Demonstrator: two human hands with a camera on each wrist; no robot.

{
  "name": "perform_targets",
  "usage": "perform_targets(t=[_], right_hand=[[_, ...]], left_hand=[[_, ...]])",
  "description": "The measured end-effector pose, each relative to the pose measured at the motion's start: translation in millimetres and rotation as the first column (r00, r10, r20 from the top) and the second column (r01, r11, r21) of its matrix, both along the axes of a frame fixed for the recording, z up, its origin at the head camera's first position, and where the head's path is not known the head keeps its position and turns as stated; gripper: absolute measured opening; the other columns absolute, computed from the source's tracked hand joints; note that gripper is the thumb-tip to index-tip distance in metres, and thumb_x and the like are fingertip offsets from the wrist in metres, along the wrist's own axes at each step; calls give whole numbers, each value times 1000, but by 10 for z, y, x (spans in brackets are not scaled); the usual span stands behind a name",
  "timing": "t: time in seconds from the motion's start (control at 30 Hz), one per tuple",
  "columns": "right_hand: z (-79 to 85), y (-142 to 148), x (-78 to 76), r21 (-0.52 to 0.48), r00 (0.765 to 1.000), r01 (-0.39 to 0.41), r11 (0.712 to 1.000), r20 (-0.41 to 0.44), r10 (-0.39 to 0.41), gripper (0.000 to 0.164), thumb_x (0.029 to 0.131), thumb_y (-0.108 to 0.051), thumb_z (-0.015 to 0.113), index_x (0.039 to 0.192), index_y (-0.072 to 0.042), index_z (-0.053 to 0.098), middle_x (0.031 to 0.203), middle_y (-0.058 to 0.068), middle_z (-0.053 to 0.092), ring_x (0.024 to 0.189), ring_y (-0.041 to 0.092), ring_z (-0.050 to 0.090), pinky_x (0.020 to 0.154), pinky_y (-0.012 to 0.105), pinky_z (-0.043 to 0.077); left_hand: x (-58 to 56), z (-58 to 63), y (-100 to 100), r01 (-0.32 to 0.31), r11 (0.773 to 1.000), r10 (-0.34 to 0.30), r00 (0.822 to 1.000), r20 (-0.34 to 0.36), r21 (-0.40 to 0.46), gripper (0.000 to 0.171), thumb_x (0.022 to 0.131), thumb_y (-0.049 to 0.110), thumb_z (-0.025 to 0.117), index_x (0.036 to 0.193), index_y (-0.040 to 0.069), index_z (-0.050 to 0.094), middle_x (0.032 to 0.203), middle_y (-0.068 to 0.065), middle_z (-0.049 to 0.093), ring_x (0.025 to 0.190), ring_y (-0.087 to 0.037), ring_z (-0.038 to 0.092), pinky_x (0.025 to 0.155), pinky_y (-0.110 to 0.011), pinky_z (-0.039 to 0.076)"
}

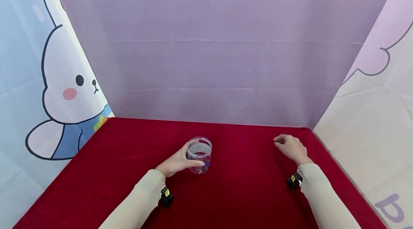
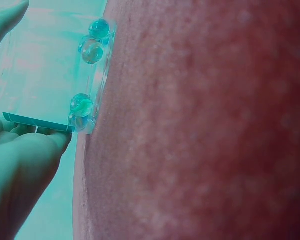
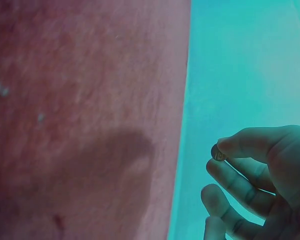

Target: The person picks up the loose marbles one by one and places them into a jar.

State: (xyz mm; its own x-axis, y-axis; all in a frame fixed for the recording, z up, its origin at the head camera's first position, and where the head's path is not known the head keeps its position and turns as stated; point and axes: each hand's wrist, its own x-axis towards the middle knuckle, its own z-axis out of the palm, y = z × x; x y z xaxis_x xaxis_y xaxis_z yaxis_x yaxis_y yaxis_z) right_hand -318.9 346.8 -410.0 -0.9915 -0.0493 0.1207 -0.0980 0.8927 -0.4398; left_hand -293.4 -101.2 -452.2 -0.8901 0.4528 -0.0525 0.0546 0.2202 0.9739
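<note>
In the head view my left hand (image 1: 179,162) grips a clear plastic jar (image 1: 200,146) by its side, thumb across the front. The jar's open mouth faces up. Several glass marbles (image 2: 92,51) lie at its bottom in the left wrist view. Whether the base touches the cloth, I cannot tell. Off to the right, my right hand (image 1: 291,147) is held above the cloth. Its thumb and forefinger pinch a small, dark, round piece (image 3: 218,152) with a light marking, shown in the right wrist view; its exact kind is unclear. The other fingers are loosely bent.
A red cloth (image 1: 245,186) covers the table. Behind it hangs a plain purple curtain (image 1: 209,60). Printed fabric walls stand on both sides, with a cartoon rabbit (image 1: 69,78) on the left one. Each wrist bears a small black camera (image 1: 166,196).
</note>
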Motion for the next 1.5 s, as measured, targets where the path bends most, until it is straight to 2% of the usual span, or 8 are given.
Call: perform_targets(t=[0.23,0.6,1.0,1.3,1.5], right_hand=[[86,-137,12,-8,999,-22,1000,-26,22,29,97,-22,62,122,-10,69,115,13,69,106,35,62,75,56,48],[228,-372,68,-26,994,-76,997,-80,73,24,97,-21,63,118,-13,71,112,9,69,100,31,64,70,49,51],[287,-643,120,-40,985,-127,991,-125,122,22,96,-19,67,116,-14,72,110,6,70,93,25,65,62,39,50],[341,-848,173,-60,976,-148,987,-168,136,19,95,-21,69,113,-17,73,106,1,69,75,16,56,60,35,46],[337,-993,229,-84,968,-190,978,-181,173,20,95,-20,70,114,-17,73,105,0,69,78,15,58,58,33,47]], left_hand=[[3,-7,4,-1,1000,1,1000,5,0,88,87,27,81,155,24,26,145,-6,46,131,-27,43,107,-54,40],[-3,-5,-4,2,1000,-2,1000,4,6,91,85,31,83,155,24,26,144,-6,46,131,-27,43,107,-53,40],[-2,-5,2,3,1000,-3,1000,4,5,91,85,31,83,155,23,26,143,-5,46,131,-26,43,107,-52,40],[5,12,18,-4,1000,4,1000,4,-1,88,86,28,82,155,23,27,143,-4,46,131,-26,43,107,-52,40],[10,16,22,-13,1000,13,1000,7,-8,89,86,29,82,155,23,26,143,-4,46,131,-27,43,107,-52,40]])
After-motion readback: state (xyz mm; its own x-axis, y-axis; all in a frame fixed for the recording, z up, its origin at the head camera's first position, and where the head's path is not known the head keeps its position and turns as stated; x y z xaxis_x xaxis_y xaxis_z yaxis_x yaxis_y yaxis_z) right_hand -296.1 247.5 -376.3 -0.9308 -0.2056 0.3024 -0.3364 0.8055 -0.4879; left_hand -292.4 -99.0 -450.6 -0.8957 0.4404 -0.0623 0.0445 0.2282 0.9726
